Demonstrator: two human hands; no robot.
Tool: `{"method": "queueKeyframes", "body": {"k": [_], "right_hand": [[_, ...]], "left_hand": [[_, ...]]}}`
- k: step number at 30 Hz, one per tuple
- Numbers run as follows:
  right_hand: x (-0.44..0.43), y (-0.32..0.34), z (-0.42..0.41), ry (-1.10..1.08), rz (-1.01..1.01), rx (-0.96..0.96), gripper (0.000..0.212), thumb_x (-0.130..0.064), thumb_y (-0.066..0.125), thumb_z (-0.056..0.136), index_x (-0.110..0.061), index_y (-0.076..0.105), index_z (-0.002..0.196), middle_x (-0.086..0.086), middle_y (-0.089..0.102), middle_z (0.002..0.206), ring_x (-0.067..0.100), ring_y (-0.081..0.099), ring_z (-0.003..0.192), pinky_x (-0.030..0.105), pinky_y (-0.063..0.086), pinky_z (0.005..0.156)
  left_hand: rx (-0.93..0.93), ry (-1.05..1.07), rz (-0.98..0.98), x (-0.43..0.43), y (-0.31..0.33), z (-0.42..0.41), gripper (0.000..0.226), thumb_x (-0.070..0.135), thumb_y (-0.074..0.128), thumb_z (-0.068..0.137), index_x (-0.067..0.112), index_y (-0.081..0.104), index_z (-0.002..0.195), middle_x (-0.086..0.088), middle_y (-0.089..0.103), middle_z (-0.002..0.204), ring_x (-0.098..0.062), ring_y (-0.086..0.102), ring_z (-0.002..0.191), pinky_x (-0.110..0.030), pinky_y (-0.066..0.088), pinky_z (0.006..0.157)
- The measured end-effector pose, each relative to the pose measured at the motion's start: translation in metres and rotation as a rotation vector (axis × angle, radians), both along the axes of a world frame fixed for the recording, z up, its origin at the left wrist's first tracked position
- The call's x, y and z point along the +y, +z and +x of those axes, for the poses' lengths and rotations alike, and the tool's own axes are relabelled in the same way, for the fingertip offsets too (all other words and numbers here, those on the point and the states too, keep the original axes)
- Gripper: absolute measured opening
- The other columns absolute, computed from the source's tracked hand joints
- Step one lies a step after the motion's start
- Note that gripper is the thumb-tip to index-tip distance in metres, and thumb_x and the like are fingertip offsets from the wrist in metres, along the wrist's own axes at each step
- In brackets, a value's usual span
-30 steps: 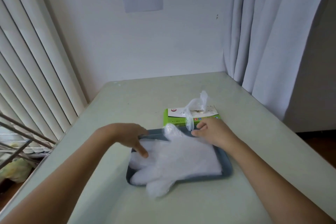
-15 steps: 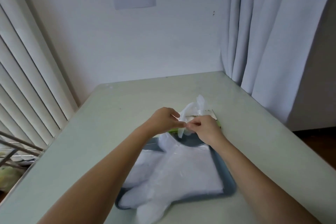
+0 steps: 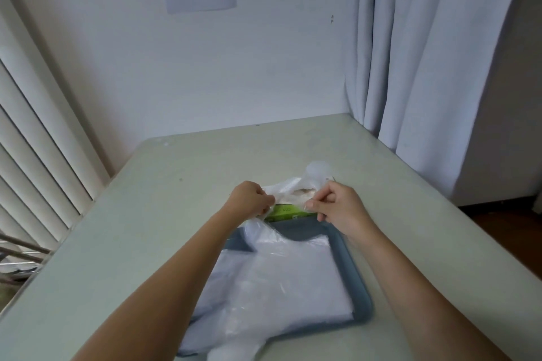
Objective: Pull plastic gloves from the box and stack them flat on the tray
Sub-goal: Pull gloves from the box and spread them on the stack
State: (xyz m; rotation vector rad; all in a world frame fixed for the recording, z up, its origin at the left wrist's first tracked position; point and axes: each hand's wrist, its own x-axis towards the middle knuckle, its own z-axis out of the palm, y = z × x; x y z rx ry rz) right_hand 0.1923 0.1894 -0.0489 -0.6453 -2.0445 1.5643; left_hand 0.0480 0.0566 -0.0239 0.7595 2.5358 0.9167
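Gloves [image 3: 281, 278] lie flat in a pile on the blue tray [image 3: 361, 296], on the near side of both hands. The left hand [image 3: 252, 199] and the right hand [image 3: 337, 208] each pinch one thin glove [image 3: 293, 187], stretched between them. The green box [image 3: 286, 210] sits on the bench [image 3: 146, 228] right under them.

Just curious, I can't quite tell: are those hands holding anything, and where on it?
Yes. The left hand and the right hand each pinch one side edge of a thin plastic glove, stretched between them over the green box.
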Motion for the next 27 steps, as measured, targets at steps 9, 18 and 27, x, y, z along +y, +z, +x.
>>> {"method": "queueKeyframes", "body": {"k": [9,18,27], "right_hand": [[-0.007,0.010,-0.001,-0.014,0.140,-0.010,0.015,-0.007,0.071,0.082,-0.012,0.070,0.097,0.001,0.065,0.084,0.009,0.054,0.039,0.020,0.043,0.043],[-0.030,0.001,-0.041,-0.133,0.435,-0.225,0.032,-0.036,0.075,0.079,-0.015,0.068,0.102,-0.003,0.069,0.096,0.016,0.063,0.091,0.030,0.050,0.079],[-0.024,-0.002,-0.038,-0.111,0.457,-0.131,0.035,-0.013,0.068,0.086,-0.010,0.056,0.053,0.005,0.054,0.052,0.015,0.044,0.053,0.028,0.036,0.056]], "left_hand": [[0.156,-0.069,0.061,0.002,-0.007,0.000,0.013,0.011,0.058,0.085,0.010,0.059,0.097,0.004,0.058,0.089,-0.013,0.052,0.079,-0.017,0.042,0.064],[0.173,-0.106,0.017,0.005,-0.011,0.000,0.015,0.016,0.062,0.085,0.013,0.054,0.098,0.002,0.058,0.089,-0.019,0.055,0.083,-0.025,0.045,0.069],[0.545,-0.281,-0.190,0.009,-0.019,0.004,0.039,0.029,0.039,0.101,0.031,0.043,0.140,-0.005,0.040,0.133,-0.024,0.056,0.106,-0.028,0.041,0.075]]}}
